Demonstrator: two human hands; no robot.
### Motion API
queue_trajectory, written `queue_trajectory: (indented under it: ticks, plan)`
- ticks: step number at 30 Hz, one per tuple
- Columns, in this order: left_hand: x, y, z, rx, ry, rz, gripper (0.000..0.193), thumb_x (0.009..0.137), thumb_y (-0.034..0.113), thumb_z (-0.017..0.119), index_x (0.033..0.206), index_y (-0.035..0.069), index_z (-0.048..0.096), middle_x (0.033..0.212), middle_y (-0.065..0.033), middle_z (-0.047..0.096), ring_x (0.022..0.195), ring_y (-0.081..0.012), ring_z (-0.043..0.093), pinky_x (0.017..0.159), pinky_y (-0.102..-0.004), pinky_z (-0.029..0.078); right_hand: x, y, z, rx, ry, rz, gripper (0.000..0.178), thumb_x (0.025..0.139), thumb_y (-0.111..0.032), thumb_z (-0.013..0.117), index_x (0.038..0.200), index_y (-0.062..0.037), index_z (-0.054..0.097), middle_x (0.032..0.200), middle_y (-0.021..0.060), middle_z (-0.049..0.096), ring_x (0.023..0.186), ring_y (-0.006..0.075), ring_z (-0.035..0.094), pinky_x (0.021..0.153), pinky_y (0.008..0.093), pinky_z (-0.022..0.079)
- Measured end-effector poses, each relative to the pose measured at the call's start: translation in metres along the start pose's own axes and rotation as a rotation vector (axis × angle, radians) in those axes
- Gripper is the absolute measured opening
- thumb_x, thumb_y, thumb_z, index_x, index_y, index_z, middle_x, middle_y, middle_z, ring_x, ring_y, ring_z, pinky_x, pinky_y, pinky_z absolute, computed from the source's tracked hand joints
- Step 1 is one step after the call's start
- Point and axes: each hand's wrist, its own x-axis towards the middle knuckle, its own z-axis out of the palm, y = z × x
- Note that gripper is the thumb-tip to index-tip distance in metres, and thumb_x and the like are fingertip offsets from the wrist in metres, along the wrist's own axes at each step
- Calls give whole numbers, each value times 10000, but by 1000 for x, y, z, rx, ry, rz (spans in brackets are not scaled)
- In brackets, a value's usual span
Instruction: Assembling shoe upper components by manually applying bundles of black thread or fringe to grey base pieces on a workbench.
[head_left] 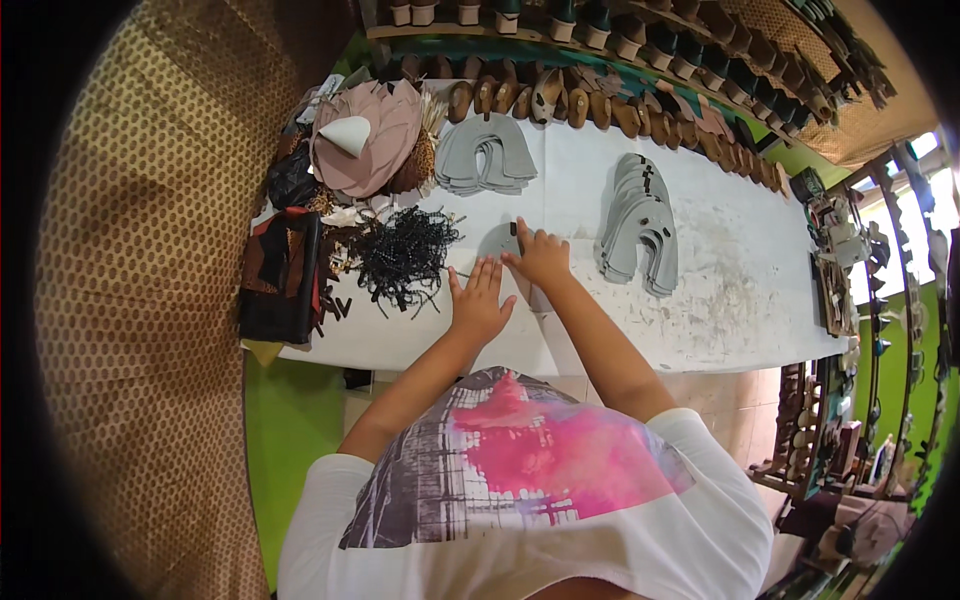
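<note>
On the white-covered table, a grey cut shoe-upper piece [495, 240] lies under my two hands, partly hidden by them. A small dark patch [513, 229] shows on it. My left hand [482, 308] rests flat, its fingers stretched over the near edge of the piece. My right hand [541, 258] presses on the piece from the right, fingers apart, the index finger beside the dark patch. To the right lies an overlapping row of similar grey pieces [625, 215], several with dark patches. A stack of plain grey pieces [487, 155] sits farther back.
A heap of black beaded strips [405, 255] lies left of my hands, near a black case [280, 280]. Behind it are pinkish-brown sheets [385, 140] with a white cone-like piece [347, 134]. Shoe lasts [600, 108] line the table's far edge; shelves of more lasts rise above.
</note>
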Motion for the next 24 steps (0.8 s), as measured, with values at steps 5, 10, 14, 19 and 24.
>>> queue_trajectory:
  ticks: [5, 10, 14, 19, 24]
  plan:
    - [27, 3, -29, 9, -149, -15, 613, 837, 390, 459, 1337, 52, 347, 1249, -100, 466, 1187, -236, 415, 1003, -652, 14, -33, 13, 29, 45, 378, -160, 491, 791, -404, 559, 1234, -199, 500, 1004, 70, 524, 951, 259, 512, 837, 466, 384]
    - [58, 0, -35, 71, -233, -50, 550, 854, 400, 419, 1321, 110, 399, 1116, -76, 517, 1097, -214, 466, 1027, -619, 3, -26, 8, 33, 36, 369, -115, 482, 767, -395, 580, 1206, -204, 523, 991, 55, 519, 925, 242, 514, 809, 453, 396]
    - [66, 1, -25, 98, -270, -78, 469, 857, 360, 437, 1238, 96, 504, 1132, -72, 513, 1101, -214, 463, 1044, -589, 20, -21, 8, 19, 43, 189, -95, 457, 766, -380, 579, 1186, -205, 534, 974, 42, 520, 926, 238, 518, 801, 433, 405]
    - [69, -6, -6, 122, -136, 5, 487, 849, 340, 463, 1260, 80, 477, 1251, -82, 472, 1181, -216, 422, 1053, -569, 37, -13, 10, 23, 85, 257, -124, 442, 792, -330, 547, 1185, -129, 513, 1119, 92, 511, 1050, 261, 491, 848, 454, 395]
    - [63, -18, 14, 71, -73, 16, 557, 885, 376, 398, 1355, 85, 335, 1428, -82, 300, 1328, -210, 256, 1027, -612, 14, -15, 7, 50, 146, 257, -152, 556, 877, -324, 412, 1367, -83, 305, 1438, 121, 252, 1317, 300, 251, 1047, 516, 192]
